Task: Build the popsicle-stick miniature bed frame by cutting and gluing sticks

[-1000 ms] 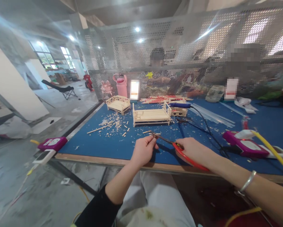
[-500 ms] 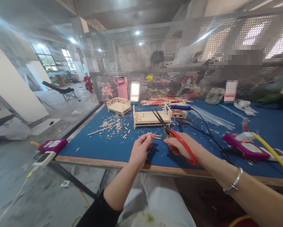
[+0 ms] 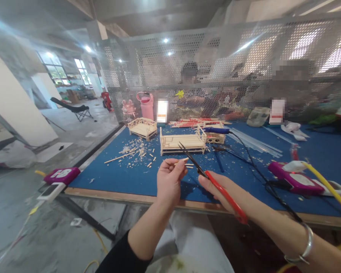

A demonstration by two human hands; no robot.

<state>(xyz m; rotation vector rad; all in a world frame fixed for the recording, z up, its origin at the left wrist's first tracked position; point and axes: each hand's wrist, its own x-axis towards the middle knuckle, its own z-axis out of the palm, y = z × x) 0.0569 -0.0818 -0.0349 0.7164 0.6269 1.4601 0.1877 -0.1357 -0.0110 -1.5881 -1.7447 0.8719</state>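
My left hand (image 3: 169,178) is raised over the near edge of the blue table (image 3: 124,178), its fingers pinched on a thin wooden stick (image 3: 182,160). My right hand (image 3: 218,186) grips red-handled scissors (image 3: 212,182), whose dark blades are parted and point up-left, close beside the stick's end. Behind them a small wooden bed model (image 3: 183,141) stands on the mat, with a second bed model (image 3: 143,127) farther left.
Wood offcuts (image 3: 136,151) litter the mat left of the beds. A blue-handled tool (image 3: 217,130) with a black cable, clear strips (image 3: 255,142) and a purple device (image 3: 297,178) lie to the right. People sit behind a perforated screen (image 3: 216,68). A pink bottle (image 3: 147,104) stands at the back.
The scissors lifted off the stick, swung up toward the bed model, then came back down beside the stick. My left hand rose slightly with the stick.
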